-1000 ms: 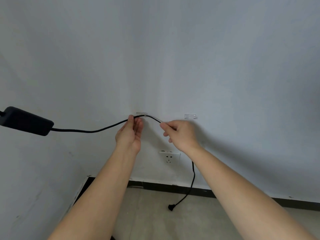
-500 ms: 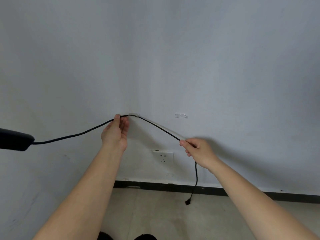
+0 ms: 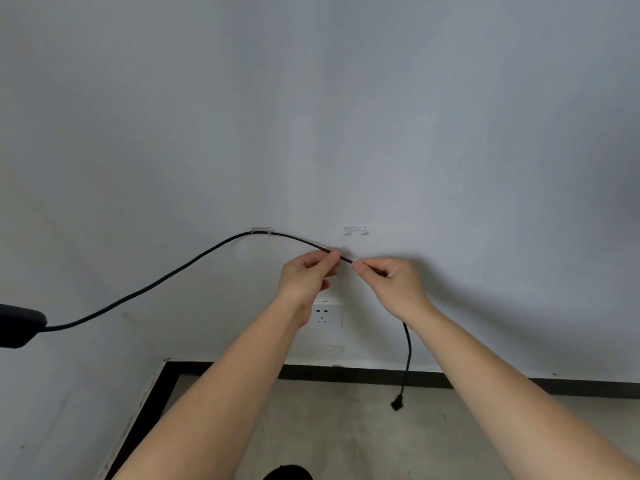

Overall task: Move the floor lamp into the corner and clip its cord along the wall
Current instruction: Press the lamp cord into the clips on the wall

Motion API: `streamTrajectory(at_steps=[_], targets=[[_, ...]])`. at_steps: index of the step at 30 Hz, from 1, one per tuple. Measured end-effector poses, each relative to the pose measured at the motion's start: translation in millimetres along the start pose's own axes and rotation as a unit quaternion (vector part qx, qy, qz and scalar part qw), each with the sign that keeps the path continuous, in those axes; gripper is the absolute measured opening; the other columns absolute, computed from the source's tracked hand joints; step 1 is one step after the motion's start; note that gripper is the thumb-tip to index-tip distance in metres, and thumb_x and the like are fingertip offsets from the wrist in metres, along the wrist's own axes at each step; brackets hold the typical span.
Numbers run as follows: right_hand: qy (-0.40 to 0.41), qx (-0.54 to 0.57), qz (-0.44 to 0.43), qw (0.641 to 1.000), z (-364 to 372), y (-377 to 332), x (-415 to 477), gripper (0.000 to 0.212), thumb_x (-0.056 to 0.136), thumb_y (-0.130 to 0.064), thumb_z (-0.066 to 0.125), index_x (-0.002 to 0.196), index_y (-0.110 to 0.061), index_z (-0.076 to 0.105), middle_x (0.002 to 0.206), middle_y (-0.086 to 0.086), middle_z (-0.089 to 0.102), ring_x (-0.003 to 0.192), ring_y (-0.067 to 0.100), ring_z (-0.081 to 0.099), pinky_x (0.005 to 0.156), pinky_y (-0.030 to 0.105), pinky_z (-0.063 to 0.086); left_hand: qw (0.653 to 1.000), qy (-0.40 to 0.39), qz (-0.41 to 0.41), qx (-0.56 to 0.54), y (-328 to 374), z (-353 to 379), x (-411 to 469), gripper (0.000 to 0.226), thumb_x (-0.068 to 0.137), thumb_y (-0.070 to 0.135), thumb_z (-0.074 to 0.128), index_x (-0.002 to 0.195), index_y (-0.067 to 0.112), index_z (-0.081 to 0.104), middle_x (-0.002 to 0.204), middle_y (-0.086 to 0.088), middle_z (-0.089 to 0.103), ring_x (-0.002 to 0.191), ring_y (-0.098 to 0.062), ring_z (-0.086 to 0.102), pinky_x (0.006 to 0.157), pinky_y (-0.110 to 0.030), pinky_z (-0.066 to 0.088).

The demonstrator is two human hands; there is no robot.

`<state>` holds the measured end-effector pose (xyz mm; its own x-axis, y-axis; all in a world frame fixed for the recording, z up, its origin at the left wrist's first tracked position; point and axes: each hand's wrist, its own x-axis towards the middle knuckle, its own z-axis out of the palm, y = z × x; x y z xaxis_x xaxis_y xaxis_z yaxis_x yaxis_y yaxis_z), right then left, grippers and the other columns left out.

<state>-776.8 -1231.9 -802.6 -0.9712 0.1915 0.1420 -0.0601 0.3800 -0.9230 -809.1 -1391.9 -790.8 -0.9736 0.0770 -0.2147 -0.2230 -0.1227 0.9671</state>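
Observation:
A thin black cord (image 3: pixel 166 279) runs from a black power adapter (image 3: pixel 17 325) at the left edge up through a clear clip (image 3: pixel 262 230) on the white wall. A second clear clip (image 3: pixel 354 230) to its right holds nothing. My left hand (image 3: pixel 308 275) and my right hand (image 3: pixel 388 278) both pinch the cord just below and between the two clips, fingertips almost touching. Past my right hand the cord hangs down to its black plug (image 3: pixel 396 405) near the floor. The lamp itself is out of view.
A white wall socket (image 3: pixel 325 315) sits below my hands, partly behind my left wrist. A black skirting board (image 3: pixel 363 372) lines the concrete floor. The room corner lies at the lower left, where a second wall meets the floor.
My left hand let go beside the first clip and moved right along the cord. My right hand rose and came in, so both hands now meet below the second clip.

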Motion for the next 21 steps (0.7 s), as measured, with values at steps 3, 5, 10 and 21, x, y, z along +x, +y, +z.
streamTrajectory(at_steps=[3,5,10,21], targets=[[0.0,0.012,-0.01,1.0,-9,-6,1,0.016,0.09,-0.031,0.068,0.077,-0.035,0.076,0.064,-0.003,0.064,0.059,0.01,0.05,0.063,0.028,0.043,0.999,0.008,0.002,-0.047,4,11,4,0.007,0.085,0.016,0.075,0.083,0.01,0.071,0.075,-0.003,0.072,0.071,-0.013,0.065,0.065,-0.025,0.05],[0.0,0.017,-0.013,1.0,-16,-7,1,0.023,0.09,-0.028,0.069,0.072,-0.041,0.073,0.069,0.009,0.068,0.066,0.012,0.055,0.068,0.031,0.047,0.994,0.025,-0.007,-0.107,10,17,5,0.006,0.086,0.011,0.073,0.086,0.005,0.071,0.071,-0.006,0.069,0.065,-0.014,0.064,0.062,-0.023,0.054],[0.027,0.035,-0.005,0.999,-33,-14,1,0.016,0.092,-0.02,0.067,0.08,-0.029,0.072,0.075,0.006,0.072,0.049,-0.002,0.053,0.055,0.015,0.045,0.973,0.059,-0.035,-0.221,16,30,2,0.014,0.087,0.005,0.071,0.097,-0.004,0.07,0.069,-0.008,0.067,0.057,-0.015,0.063,0.061,-0.022,0.059],[0.128,-0.197,-0.223,0.946,-29,-48,35,0.011,0.091,-0.019,0.066,0.091,-0.014,0.076,0.086,0.0,0.076,0.08,0.016,0.067,0.076,0.024,0.05,0.952,0.071,-0.067,-0.288,18,32,3,0.012,0.089,0.006,0.068,0.097,-0.002,0.067,0.077,-0.01,0.069,0.059,-0.014,0.068,0.06,-0.022,0.06]])
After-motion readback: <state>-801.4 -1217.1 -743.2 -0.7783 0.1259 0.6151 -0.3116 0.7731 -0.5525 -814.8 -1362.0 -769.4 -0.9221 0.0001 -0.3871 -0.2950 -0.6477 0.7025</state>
